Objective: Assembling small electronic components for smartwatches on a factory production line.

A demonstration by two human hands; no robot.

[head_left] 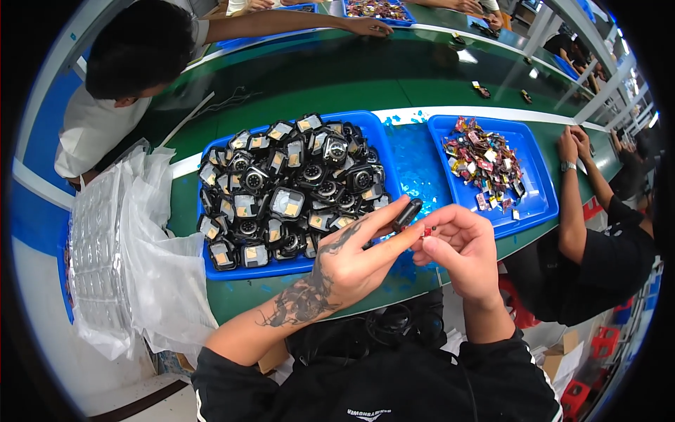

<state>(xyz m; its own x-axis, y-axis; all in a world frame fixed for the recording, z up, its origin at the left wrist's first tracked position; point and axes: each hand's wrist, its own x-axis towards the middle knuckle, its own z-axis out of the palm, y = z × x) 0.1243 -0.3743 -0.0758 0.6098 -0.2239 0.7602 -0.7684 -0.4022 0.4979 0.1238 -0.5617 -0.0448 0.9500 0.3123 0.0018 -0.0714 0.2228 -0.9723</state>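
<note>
My left hand [348,267], tattooed on its back and forearm, grips a black smartwatch case [408,213] seen edge-on between its fingers. Close against it, the thumb and fingertips of my right hand [464,250] pinch a small red part [427,232]. Fingers hide most of that part, and I cannot tell whether it is still joined to the case. Beyond my left hand, a blue tray [390,151] is heaped with black smartwatch cases [287,203]. A second blue tray [540,204] at the right contains a pile of small red, yellow and white parts [485,158].
Blue scraps [415,165] litter the green bench between the trays. Plastic sheeting over clear moulded trays [98,246] stands at the left. Across the bench, a green conveyor belt [422,88] carries scattered pieces. A co-worker reaches over it at the upper left; others work at the right.
</note>
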